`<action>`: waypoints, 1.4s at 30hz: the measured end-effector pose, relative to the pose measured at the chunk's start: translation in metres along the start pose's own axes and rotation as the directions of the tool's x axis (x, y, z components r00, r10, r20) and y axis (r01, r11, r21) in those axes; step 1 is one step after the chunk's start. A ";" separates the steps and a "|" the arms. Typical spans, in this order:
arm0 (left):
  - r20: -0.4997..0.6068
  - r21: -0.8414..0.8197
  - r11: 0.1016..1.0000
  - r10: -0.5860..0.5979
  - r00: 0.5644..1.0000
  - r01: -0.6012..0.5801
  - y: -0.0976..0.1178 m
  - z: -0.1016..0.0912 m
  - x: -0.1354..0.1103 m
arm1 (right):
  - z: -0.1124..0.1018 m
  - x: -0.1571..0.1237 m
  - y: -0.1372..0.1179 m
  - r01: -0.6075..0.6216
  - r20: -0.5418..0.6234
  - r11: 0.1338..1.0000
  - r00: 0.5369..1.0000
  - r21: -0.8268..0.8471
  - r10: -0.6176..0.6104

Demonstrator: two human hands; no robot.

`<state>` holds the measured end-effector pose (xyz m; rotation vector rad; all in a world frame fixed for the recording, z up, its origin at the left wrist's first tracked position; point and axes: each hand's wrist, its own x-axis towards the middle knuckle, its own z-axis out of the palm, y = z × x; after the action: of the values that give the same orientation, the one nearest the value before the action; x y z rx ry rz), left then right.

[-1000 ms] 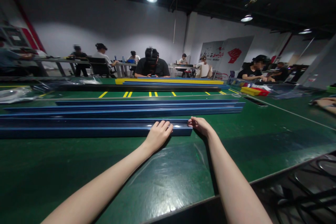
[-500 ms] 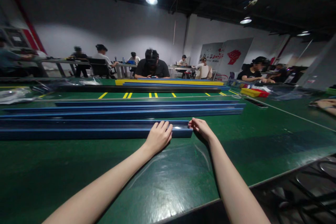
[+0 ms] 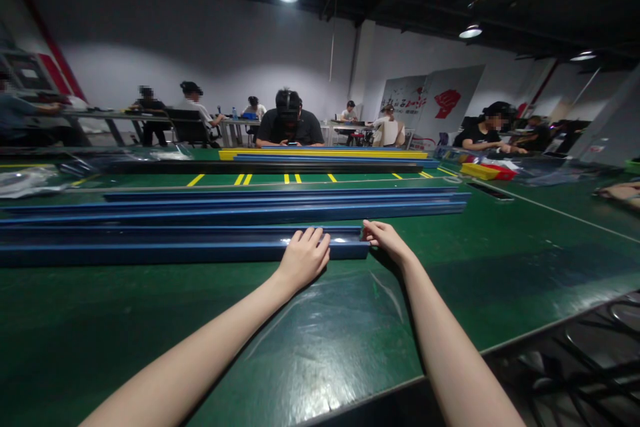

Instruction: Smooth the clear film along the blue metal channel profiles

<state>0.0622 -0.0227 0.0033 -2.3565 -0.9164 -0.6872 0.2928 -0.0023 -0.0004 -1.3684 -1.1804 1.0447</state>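
Observation:
A long blue channel (image 3: 200,252), open at the top with two side walls, lies across the table in front of me. My left hand (image 3: 306,255) is draped over its near wall close to the right end, with bent fingers reaching into the trough and gripping it. At the channel's right end is my right hand (image 3: 385,240), its fingers curled and pressed together. Whatever lies between those fingertips is too small to make out. Bright glints show on the trough floor on both sides of my left fingers.
Several more blue channels (image 3: 250,215) lie parallel just beyond. Farther off are a black strip (image 3: 280,167) and a yellow strip (image 3: 320,155). A phone (image 3: 490,191) and a yellow tray (image 3: 479,171) sit to the right. Across the table a person (image 3: 289,123) sits facing me.
My right hand has shifted slightly to the right at the channel's end. My left hand stays at the same place on the channel. The view has moved a little.

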 end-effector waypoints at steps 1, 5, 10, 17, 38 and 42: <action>-0.002 0.001 1.000 -0.002 1.000 0.002 0.000 0.000 0.000 | 0.000 0.000 0.000 0.002 0.006 1.000 1.000 -0.002 -0.002; -0.013 0.007 1.000 -0.014 1.000 0.014 0.000 0.001 -0.001 | 0.001 -0.002 -0.002 0.015 0.028 1.000 0.999 -0.012 -0.015; -0.012 0.017 1.000 -0.022 1.000 0.022 0.000 0.001 -0.001 | 0.000 -0.003 -0.004 0.050 0.065 0.999 0.997 -0.022 -0.049; 0.006 0.007 0.999 -0.038 0.999 0.038 0.000 -0.001 0.001 | -0.001 -0.002 -0.002 0.060 0.066 0.998 0.996 -0.030 -0.057; 0.005 0.022 1.000 0.005 1.000 -0.005 -0.001 0.000 0.000 | 0.000 -0.004 -0.004 0.056 0.033 0.996 0.998 -0.065 -0.054; 0.004 0.031 0.999 0.011 1.000 -0.011 -0.001 0.001 0.000 | 0.001 -0.004 -0.005 0.050 0.039 0.997 0.998 -0.062 -0.048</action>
<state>0.0619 -0.0216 0.0031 -2.3348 -0.9091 -0.6599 0.2912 -0.0061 0.0041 -1.3669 -1.2782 1.0099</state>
